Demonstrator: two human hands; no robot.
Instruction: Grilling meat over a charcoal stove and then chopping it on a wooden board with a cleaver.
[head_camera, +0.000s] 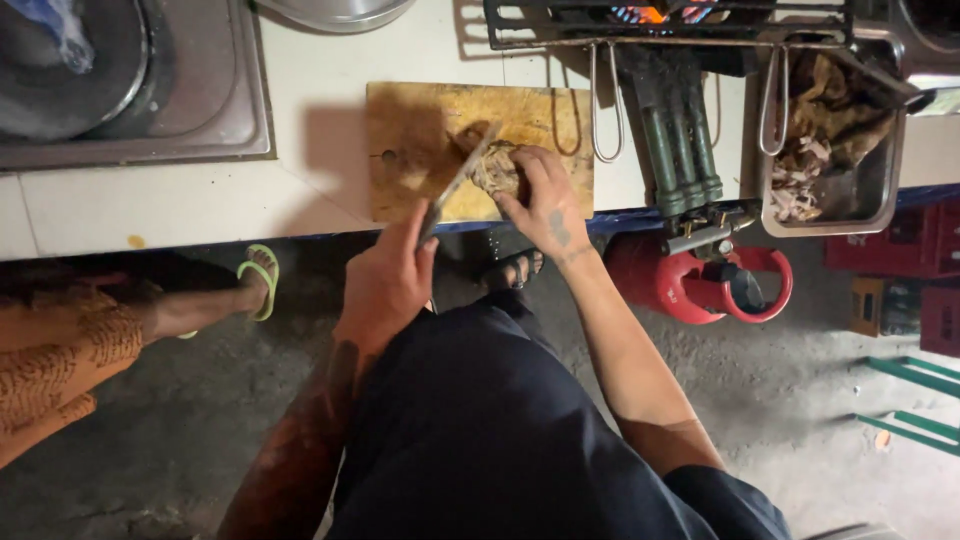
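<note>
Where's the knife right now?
In the head view, the knife is in the left hand, blade angled up over the wooden cutting board, just left of the meat under the right hand.

A rough cooking stall or kitchen: steel sink, lit gas burner, red gas cylinder, wooden chopping board.

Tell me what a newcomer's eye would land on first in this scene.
First the wooden cutting board at the counter's edge, where the left hand has its grip on a knife and the right hand presses down on a brown piece of food. Next, the orange flame glowing in the burner at the top, with a red gas cylinder on the floor below it.
</note>
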